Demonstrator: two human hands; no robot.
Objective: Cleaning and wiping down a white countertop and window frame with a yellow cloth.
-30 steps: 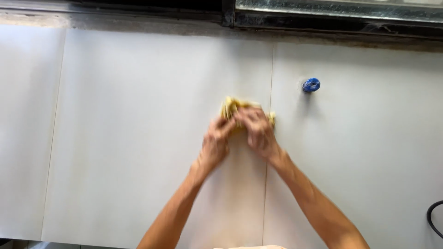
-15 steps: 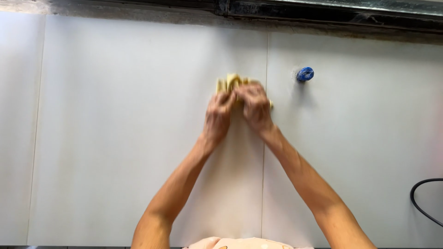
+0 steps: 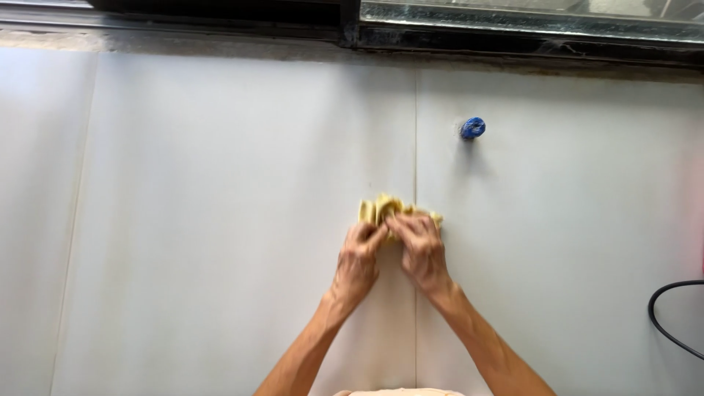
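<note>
Pinching a crumpled, bunched yellow cloth [image 3: 389, 209], left hand [image 3: 359, 260] and right hand [image 3: 422, 249] grip it tightly.

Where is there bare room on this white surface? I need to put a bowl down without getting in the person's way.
Bare white surface spreads left of the left hand, and more lies right of the right hand, below the blue object, short of the black cable. It is crowded only at the yellow cloth under both hands.
</note>
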